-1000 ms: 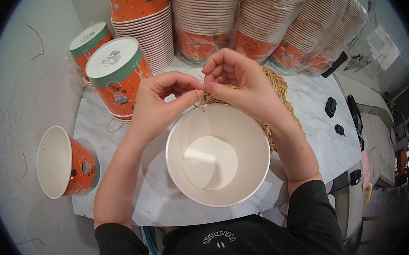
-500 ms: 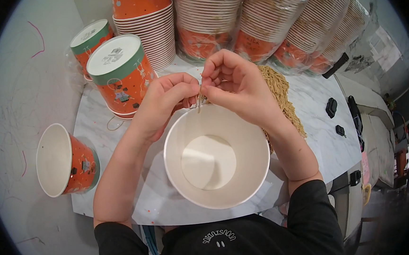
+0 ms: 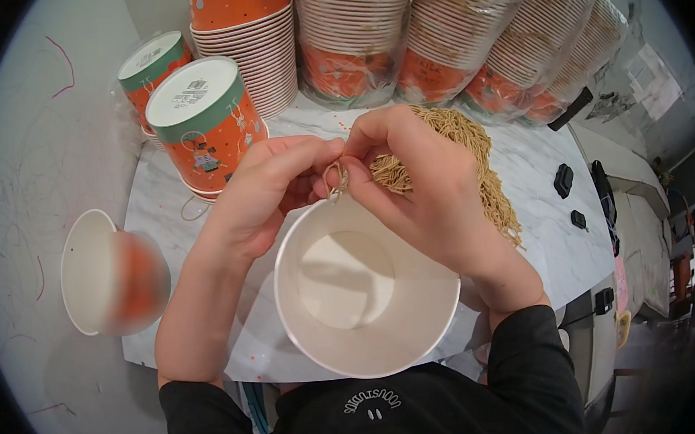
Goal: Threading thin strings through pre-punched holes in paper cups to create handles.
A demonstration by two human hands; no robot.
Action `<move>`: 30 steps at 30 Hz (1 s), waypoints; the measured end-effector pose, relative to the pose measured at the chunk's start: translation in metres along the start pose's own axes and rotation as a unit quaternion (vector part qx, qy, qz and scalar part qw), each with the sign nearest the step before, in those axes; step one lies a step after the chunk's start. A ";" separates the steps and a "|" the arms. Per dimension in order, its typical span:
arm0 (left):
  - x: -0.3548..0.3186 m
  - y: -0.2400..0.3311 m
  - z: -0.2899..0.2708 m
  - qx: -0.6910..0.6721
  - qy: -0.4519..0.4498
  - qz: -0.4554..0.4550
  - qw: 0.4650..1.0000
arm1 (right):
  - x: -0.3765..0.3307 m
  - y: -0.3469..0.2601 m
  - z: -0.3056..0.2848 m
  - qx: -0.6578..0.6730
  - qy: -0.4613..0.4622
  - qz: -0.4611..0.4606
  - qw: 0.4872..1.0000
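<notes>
Nearest to me sits the open paper cup [image 3: 367, 288], white inside and with nothing in it, its far rim right under my fingers. Over the last second it has drifted slightly toward my left while my hands came lower over that rim. My left hand [image 3: 269, 197] is closed to a pinch, thumb and forefinger nipping one side of the small rubber band [image 3: 335, 179]. My right hand [image 3: 418, 184] is curled shut too, its fingertips holding the band's other side, so the loop now hangs between them just above the cup's far edge; a second ago it was held a little higher and flatter. To me that reads as the band being worked open at the rim.

Just beyond the cup, behind my right hand, lies the heap of rubber bands [image 3: 464, 156] on the bench [image 3: 542, 236]. Left of the cup a second cup [image 3: 109, 270] lies on its side at the bench's edge. Farther off stand two upturned orange cups [image 3: 204, 122], then the sleeved cup stacks [image 3: 447, 24].
</notes>
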State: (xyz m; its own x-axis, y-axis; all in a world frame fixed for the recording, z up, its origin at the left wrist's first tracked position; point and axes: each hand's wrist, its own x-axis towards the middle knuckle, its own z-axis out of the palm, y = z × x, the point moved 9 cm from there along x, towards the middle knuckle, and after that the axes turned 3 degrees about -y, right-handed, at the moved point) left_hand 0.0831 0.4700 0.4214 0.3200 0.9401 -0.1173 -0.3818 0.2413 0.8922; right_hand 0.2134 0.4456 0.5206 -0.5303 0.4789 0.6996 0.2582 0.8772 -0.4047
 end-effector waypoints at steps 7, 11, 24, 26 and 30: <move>-0.002 0.005 -0.002 0.035 0.000 0.005 0.999 | -0.002 -0.007 -0.005 -0.054 0.007 -0.013 0.998; 0.000 0.005 -0.003 0.037 -0.022 0.006 0.999 | -0.001 -0.004 -0.003 -0.056 0.009 -0.017 0.998; 0.004 0.013 -0.003 0.078 0.004 0.047 0.996 | 0.001 0.039 0.002 0.092 -0.053 0.153 0.983; 0.003 0.015 -0.004 0.107 0.014 0.057 0.992 | 0.001 0.041 0.008 0.113 -0.072 0.166 0.977; 0.001 0.021 -0.007 0.166 0.027 0.089 0.982 | 0.000 0.047 0.011 0.125 -0.061 0.187 0.972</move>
State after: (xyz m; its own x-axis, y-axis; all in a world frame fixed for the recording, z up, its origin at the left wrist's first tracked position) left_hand 0.0695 0.4774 0.4374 0.2237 0.9739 0.0381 -0.1212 -0.0109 0.9926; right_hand 0.2163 0.4865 0.4949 -0.5324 0.7423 0.4068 0.2556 0.5992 -0.7587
